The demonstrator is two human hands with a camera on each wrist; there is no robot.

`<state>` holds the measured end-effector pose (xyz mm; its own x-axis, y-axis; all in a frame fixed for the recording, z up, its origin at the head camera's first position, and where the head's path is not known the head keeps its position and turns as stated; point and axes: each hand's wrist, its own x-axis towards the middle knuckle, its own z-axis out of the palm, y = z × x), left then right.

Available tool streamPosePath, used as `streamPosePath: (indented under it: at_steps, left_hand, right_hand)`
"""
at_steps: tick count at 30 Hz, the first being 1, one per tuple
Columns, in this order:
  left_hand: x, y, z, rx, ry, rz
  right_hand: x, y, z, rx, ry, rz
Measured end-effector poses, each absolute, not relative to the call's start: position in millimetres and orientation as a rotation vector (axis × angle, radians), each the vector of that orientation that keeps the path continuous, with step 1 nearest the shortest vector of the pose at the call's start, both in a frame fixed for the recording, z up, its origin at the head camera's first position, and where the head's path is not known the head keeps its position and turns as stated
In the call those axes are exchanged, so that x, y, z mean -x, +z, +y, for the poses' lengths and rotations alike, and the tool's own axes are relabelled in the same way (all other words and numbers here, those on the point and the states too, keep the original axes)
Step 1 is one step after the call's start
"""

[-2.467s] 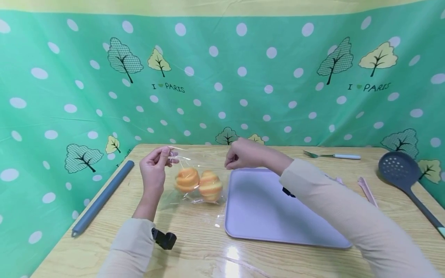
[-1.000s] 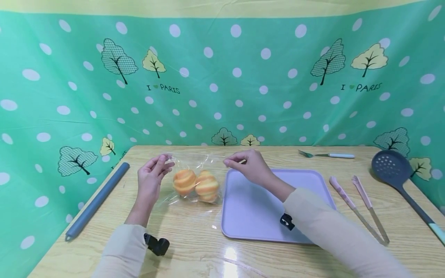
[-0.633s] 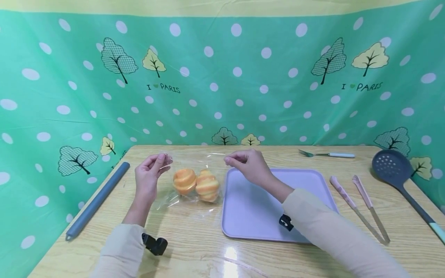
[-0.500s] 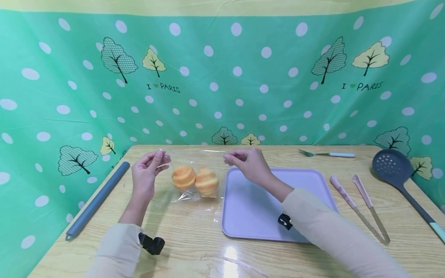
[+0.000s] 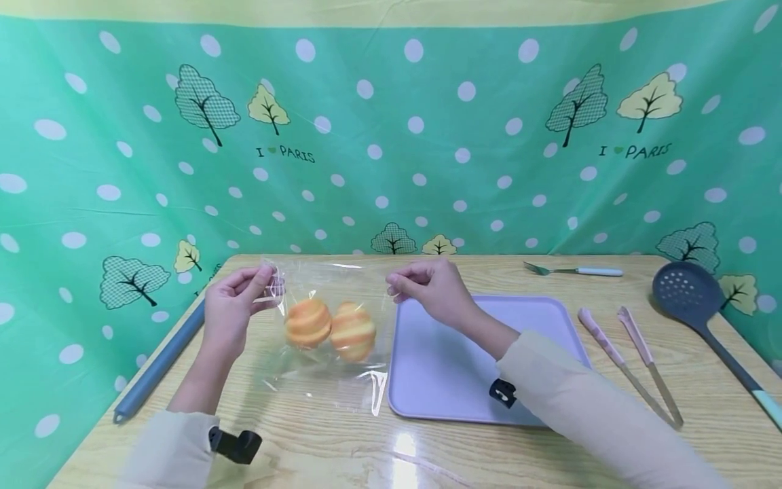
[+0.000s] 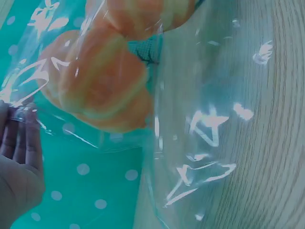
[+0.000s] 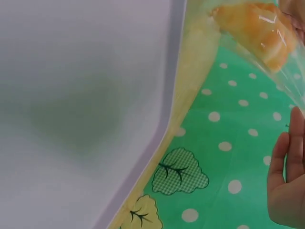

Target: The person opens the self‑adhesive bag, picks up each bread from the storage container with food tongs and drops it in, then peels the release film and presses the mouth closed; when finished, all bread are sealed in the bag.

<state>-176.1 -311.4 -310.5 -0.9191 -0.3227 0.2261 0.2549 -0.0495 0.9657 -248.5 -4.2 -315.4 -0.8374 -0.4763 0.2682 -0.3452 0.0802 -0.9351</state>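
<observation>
A clear plastic bag (image 5: pixel 324 377) is stretched between my two hands, left of the tray. Inside it, two orange-and-cream swirled bread rolls lie side by side: a left roll (image 5: pixel 308 323) and a right roll (image 5: pixel 353 332). My left hand (image 5: pixel 231 305) pinches the bag's upper left corner between thumb and fingers. At the upper right corner, my right hand (image 5: pixel 435 291) pinches the film the same way. The left wrist view shows the rolls (image 6: pixel 102 81) close up behind shiny, creased film, with the left fingertips at the bag's edge.
A lilac tray (image 5: pixel 452 380) lies under the right forearm. To its right are tongs (image 5: pixel 646 350) with pink-tipped ends and a dark slotted skimmer (image 5: pixel 687 292). Behind it lies a fork (image 5: pixel 574 271). A grey-blue rod (image 5: pixel 161 363) lies along the table's left side.
The right hand has come down to pinch the bag's right corner. My left hand has moved left, spreading the bag flatter and wider, and the rolls have shifted slightly left with it.
</observation>
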Motion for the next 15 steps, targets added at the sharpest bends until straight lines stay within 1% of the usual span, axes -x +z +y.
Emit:
streamPosePath:
  at_steps: [7,11,15]
  left_hand:
    - [167,-311,-324,-0.342,-2.003,-2.131]
    - [174,-315,-325,-0.480,-2.031,-2.131]
    - [183,-321,-322,-0.539,-2.013,-2.108]
  right_hand:
    - [244,-318,-16,0.642,-1.730,2.153]
    - [248,-323,-24,0.549,-1.675,2.205]
    - [253,-325,-32,0.465,-1.647,2.260]
